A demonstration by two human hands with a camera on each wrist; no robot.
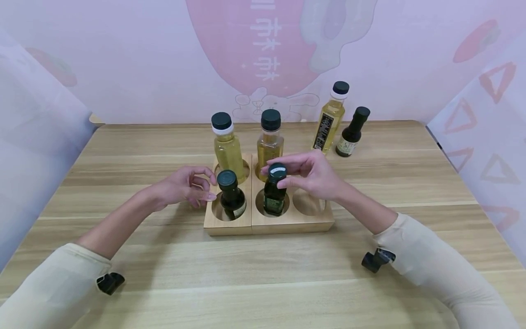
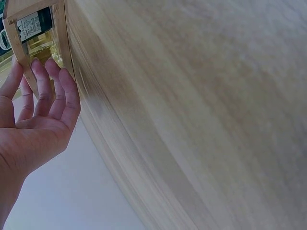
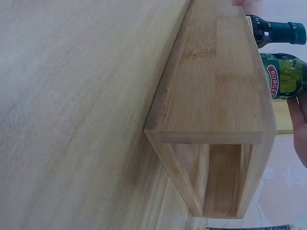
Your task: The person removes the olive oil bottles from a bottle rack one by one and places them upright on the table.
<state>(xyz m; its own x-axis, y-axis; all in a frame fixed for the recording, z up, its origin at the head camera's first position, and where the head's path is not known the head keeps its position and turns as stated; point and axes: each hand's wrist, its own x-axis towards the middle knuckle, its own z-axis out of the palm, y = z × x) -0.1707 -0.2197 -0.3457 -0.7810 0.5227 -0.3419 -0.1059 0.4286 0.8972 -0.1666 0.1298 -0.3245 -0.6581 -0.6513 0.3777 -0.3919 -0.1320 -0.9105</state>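
A wooden bottle rack with round holes stands mid-table. My right hand pinches a small green olive oil bottle near its cap, thumb on one side and fingers on the other; its lower part is in the front middle hole. A "BORGES" label shows on it in the right wrist view. At the rack's left end, my left hand has loosely bent fingers, the tips at the rack's edge. Nearest to it, a dark bottle leans a little in the front left hole.
Two taller bottles of yellow oil, one left and one right, stand in the rack's back holes. Behind the rack on the right are a tall labelled oil bottle and a small dark bottle. A printed cloth hangs behind the table.
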